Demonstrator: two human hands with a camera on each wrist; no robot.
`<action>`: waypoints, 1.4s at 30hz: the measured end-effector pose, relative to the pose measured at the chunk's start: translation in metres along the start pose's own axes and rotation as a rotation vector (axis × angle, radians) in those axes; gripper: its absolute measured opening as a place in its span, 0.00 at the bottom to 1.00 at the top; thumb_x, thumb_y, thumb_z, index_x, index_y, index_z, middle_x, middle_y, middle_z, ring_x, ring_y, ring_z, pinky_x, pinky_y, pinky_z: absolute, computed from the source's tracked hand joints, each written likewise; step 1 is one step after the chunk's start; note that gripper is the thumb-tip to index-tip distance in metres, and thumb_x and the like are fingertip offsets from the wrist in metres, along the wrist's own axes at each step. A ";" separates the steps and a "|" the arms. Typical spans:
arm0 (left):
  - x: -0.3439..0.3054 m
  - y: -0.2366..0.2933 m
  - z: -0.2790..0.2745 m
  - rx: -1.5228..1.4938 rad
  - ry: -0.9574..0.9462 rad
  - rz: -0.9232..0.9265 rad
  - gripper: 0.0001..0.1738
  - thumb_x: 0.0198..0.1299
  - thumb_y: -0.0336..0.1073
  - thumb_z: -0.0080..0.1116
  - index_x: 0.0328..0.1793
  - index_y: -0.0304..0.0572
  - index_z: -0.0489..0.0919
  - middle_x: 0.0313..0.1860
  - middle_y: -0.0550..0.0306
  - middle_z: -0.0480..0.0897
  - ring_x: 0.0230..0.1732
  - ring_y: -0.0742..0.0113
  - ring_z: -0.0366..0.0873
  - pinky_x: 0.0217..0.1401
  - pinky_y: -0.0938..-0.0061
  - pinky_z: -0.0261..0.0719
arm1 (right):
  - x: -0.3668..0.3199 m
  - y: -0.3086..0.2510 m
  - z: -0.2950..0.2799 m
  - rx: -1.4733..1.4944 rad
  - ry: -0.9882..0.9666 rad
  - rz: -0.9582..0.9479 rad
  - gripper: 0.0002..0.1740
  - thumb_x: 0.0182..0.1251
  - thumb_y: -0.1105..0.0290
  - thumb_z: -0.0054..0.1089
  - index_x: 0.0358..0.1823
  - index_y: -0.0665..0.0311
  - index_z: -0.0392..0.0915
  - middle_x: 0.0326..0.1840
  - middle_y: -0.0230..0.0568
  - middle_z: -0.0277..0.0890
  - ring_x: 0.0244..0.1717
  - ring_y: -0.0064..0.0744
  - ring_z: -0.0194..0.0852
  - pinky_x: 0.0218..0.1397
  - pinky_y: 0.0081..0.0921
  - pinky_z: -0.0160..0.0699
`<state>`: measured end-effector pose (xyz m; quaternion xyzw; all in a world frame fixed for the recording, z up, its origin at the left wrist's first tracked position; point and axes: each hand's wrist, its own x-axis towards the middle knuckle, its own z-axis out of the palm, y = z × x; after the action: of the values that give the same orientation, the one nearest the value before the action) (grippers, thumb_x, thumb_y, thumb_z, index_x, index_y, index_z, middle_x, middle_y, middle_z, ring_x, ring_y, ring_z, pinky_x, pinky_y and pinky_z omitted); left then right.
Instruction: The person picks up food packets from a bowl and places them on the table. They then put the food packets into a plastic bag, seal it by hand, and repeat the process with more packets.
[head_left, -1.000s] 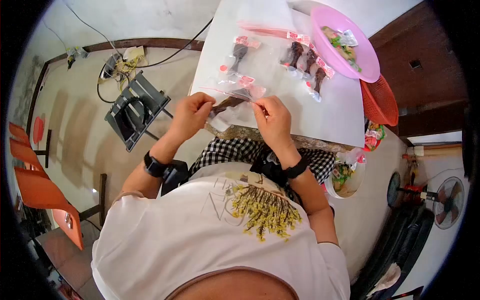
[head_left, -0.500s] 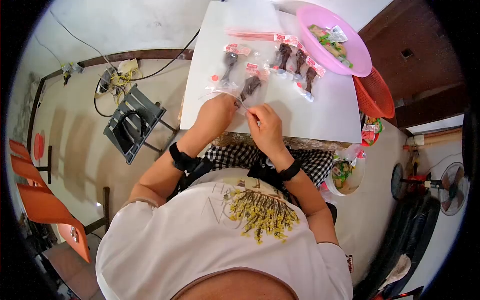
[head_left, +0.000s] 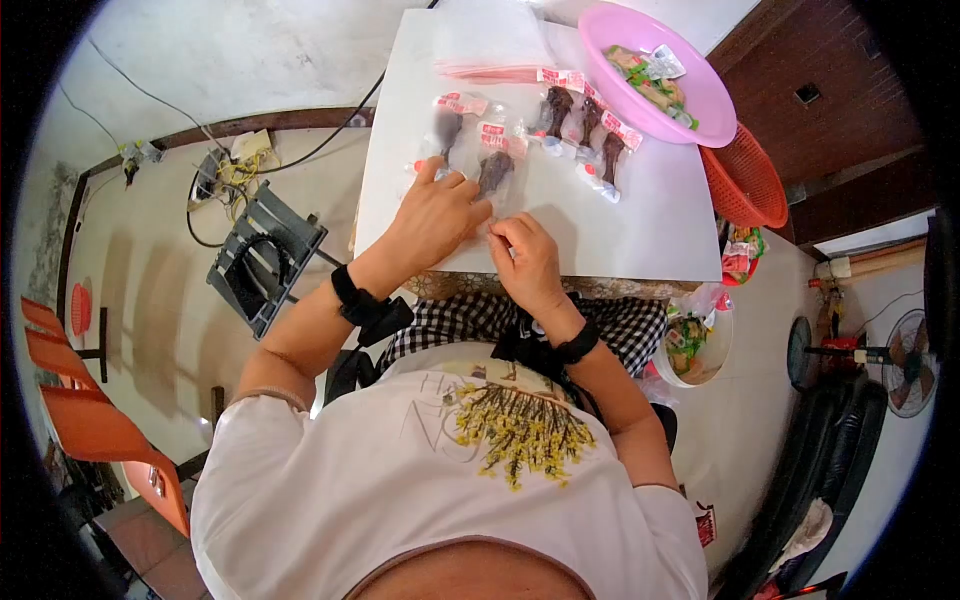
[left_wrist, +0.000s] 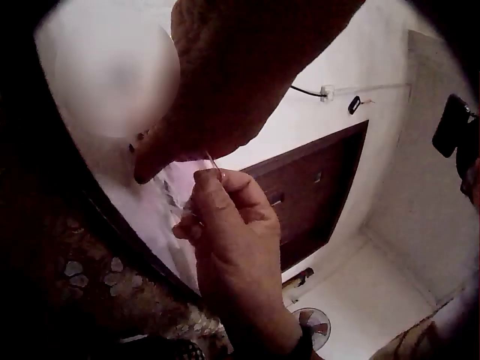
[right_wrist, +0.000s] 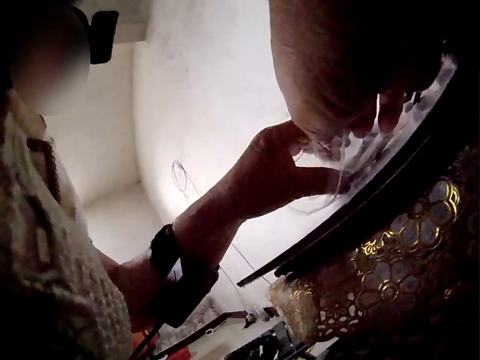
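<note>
On the white table (head_left: 650,235), a clear plastic bag (head_left: 495,170) with a red-and-white label holds a dark, drumstick-shaped piece. My right hand (head_left: 530,262) pinches the near edge of this bag between thumb and forefinger, also seen in the left wrist view, where the right hand (left_wrist: 236,232) grips the thin clear film. My left hand (head_left: 425,220) reaches over the bag's left side with the index finger stretched forward. In the right wrist view, the left hand (right_wrist: 262,169) has its thumb at the film, its fingertips partly hidden behind the right hand.
Beside it lies another bagged dark piece (head_left: 447,130); several more bags (head_left: 585,135) are farther right. A pink basin (head_left: 710,95) with green-and-tan packets stands at the back right, over a red basket (head_left: 745,185). A white bucket (head_left: 715,360) is right of the legs, a dark folding stool (head_left: 265,255) left.
The bag has gone from being held up between both hands to lying on the table. My left hand swept rightward along its near edge, then lifted its index finger forward; the right hand stays pinched.
</note>
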<state>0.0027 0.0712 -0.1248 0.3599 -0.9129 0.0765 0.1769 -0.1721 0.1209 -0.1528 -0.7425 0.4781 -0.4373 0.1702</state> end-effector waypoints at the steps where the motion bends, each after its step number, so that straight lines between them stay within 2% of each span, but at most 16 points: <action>1: 0.003 0.000 0.001 -0.018 -0.019 -0.015 0.11 0.46 0.40 0.67 0.37 0.52 0.81 0.33 0.64 0.78 0.45 0.66 0.78 0.64 0.58 0.64 | 0.001 0.000 0.000 -0.002 -0.001 -0.002 0.04 0.59 0.74 0.63 0.34 0.64 0.77 0.31 0.43 0.74 0.33 0.47 0.75 0.35 0.38 0.75; 4: 0.006 -0.003 0.006 -0.082 -0.029 -0.036 0.10 0.46 0.40 0.67 0.35 0.51 0.81 0.31 0.63 0.78 0.41 0.64 0.79 0.58 0.60 0.66 | 0.004 -0.001 -0.003 -0.019 0.004 -0.040 0.05 0.59 0.72 0.64 0.35 0.63 0.78 0.31 0.42 0.74 0.32 0.47 0.75 0.34 0.37 0.75; 7: 0.002 -0.008 0.011 -0.118 -0.050 -0.026 0.11 0.45 0.40 0.67 0.35 0.51 0.80 0.30 0.62 0.78 0.38 0.63 0.79 0.51 0.62 0.67 | 0.011 -0.005 -0.013 0.023 -0.125 -0.047 0.07 0.60 0.69 0.63 0.38 0.63 0.78 0.36 0.44 0.76 0.38 0.49 0.76 0.41 0.39 0.76; 10: 0.000 -0.012 0.014 -0.147 -0.049 -0.008 0.11 0.45 0.40 0.67 0.35 0.51 0.80 0.29 0.62 0.78 0.36 0.62 0.78 0.47 0.63 0.68 | 0.043 0.015 -0.025 -0.195 -0.018 -0.176 0.11 0.63 0.65 0.59 0.45 0.61 0.79 0.47 0.46 0.77 0.51 0.52 0.73 0.54 0.43 0.73; 12: 0.000 -0.012 0.014 -0.165 -0.067 -0.008 0.11 0.45 0.40 0.67 0.35 0.51 0.80 0.29 0.62 0.78 0.36 0.61 0.78 0.46 0.63 0.68 | 0.075 0.039 -0.030 -0.362 -0.052 -0.236 0.17 0.65 0.64 0.56 0.54 0.59 0.78 0.59 0.46 0.74 0.65 0.52 0.64 0.65 0.50 0.65; 15: 0.006 -0.011 0.011 -0.170 -0.117 -0.018 0.10 0.46 0.40 0.67 0.35 0.50 0.80 0.30 0.61 0.78 0.37 0.60 0.79 0.45 0.63 0.69 | 0.101 0.074 -0.035 -0.649 -0.233 -0.215 0.22 0.64 0.64 0.56 0.60 0.57 0.75 0.64 0.40 0.71 0.70 0.48 0.59 0.69 0.52 0.59; 18: 0.006 -0.012 0.012 -0.171 -0.139 -0.010 0.09 0.47 0.40 0.66 0.33 0.50 0.80 0.31 0.61 0.79 0.38 0.61 0.80 0.44 0.63 0.69 | 0.117 0.092 -0.046 -0.821 -0.367 -0.174 0.22 0.63 0.63 0.58 0.59 0.57 0.75 0.66 0.36 0.70 0.73 0.44 0.57 0.69 0.53 0.57; 21: 0.003 -0.016 0.013 -0.182 -0.132 0.012 0.10 0.47 0.40 0.67 0.34 0.51 0.80 0.31 0.61 0.78 0.37 0.60 0.79 0.44 0.63 0.69 | 0.122 0.097 -0.051 -0.791 -0.391 -0.037 0.21 0.62 0.62 0.60 0.56 0.57 0.75 0.66 0.34 0.69 0.73 0.42 0.56 0.69 0.50 0.58; 24: 0.001 -0.017 0.015 -0.191 -0.109 0.018 0.10 0.47 0.40 0.66 0.36 0.51 0.81 0.29 0.62 0.78 0.36 0.60 0.78 0.45 0.64 0.70 | 0.116 0.093 -0.051 -0.795 -0.375 0.016 0.20 0.61 0.62 0.62 0.54 0.58 0.75 0.67 0.34 0.68 0.74 0.43 0.55 0.68 0.50 0.59; 27: 0.004 -0.015 0.013 -0.188 -0.133 0.010 0.09 0.48 0.39 0.66 0.35 0.51 0.80 0.29 0.61 0.78 0.35 0.60 0.78 0.45 0.64 0.70 | 0.106 0.096 -0.053 -0.725 -0.297 -0.033 0.22 0.60 0.63 0.63 0.55 0.60 0.74 0.66 0.36 0.68 0.74 0.44 0.56 0.68 0.49 0.59; 30: 0.006 -0.015 0.013 -0.183 -0.163 -0.002 0.08 0.49 0.40 0.64 0.35 0.50 0.79 0.28 0.61 0.79 0.34 0.60 0.79 0.43 0.64 0.70 | 0.102 0.097 -0.057 -0.748 -0.339 -0.025 0.22 0.59 0.63 0.64 0.53 0.63 0.75 0.68 0.37 0.66 0.75 0.44 0.53 0.69 0.50 0.59; 33: 0.004 -0.016 0.013 -0.200 -0.150 -0.005 0.07 0.50 0.40 0.63 0.33 0.50 0.79 0.28 0.60 0.80 0.33 0.59 0.80 0.41 0.63 0.70 | 0.098 0.092 -0.058 -0.823 -0.276 -0.069 0.24 0.57 0.59 0.66 0.52 0.64 0.75 0.63 0.42 0.70 0.68 0.47 0.63 0.65 0.48 0.65; 36: 0.002 -0.017 0.014 -0.195 -0.162 -0.045 0.08 0.50 0.40 0.63 0.33 0.49 0.79 0.27 0.60 0.79 0.32 0.59 0.80 0.40 0.62 0.70 | 0.087 0.063 -0.059 -0.508 -0.342 0.019 0.27 0.53 0.54 0.69 0.49 0.65 0.76 0.53 0.47 0.75 0.57 0.51 0.72 0.58 0.45 0.71; 38: 0.002 -0.016 0.013 -0.199 -0.179 -0.076 0.09 0.48 0.39 0.65 0.33 0.49 0.78 0.27 0.60 0.78 0.34 0.59 0.79 0.42 0.62 0.71 | 0.068 0.024 -0.052 -0.367 -0.332 0.000 0.23 0.54 0.57 0.69 0.44 0.66 0.75 0.44 0.47 0.75 0.47 0.51 0.73 0.51 0.41 0.73; 42: 0.008 -0.019 0.015 -0.192 -0.169 -0.048 0.09 0.47 0.38 0.65 0.32 0.49 0.77 0.27 0.60 0.79 0.32 0.59 0.79 0.41 0.63 0.70 | 0.038 -0.006 -0.031 -0.366 -0.333 0.015 0.16 0.54 0.62 0.66 0.35 0.65 0.73 0.36 0.46 0.74 0.41 0.51 0.73 0.44 0.44 0.72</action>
<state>0.0062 0.0481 -0.1354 0.3682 -0.9187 -0.0460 0.1350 -0.1877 0.0966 -0.1129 -0.8191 0.5203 -0.2137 0.1128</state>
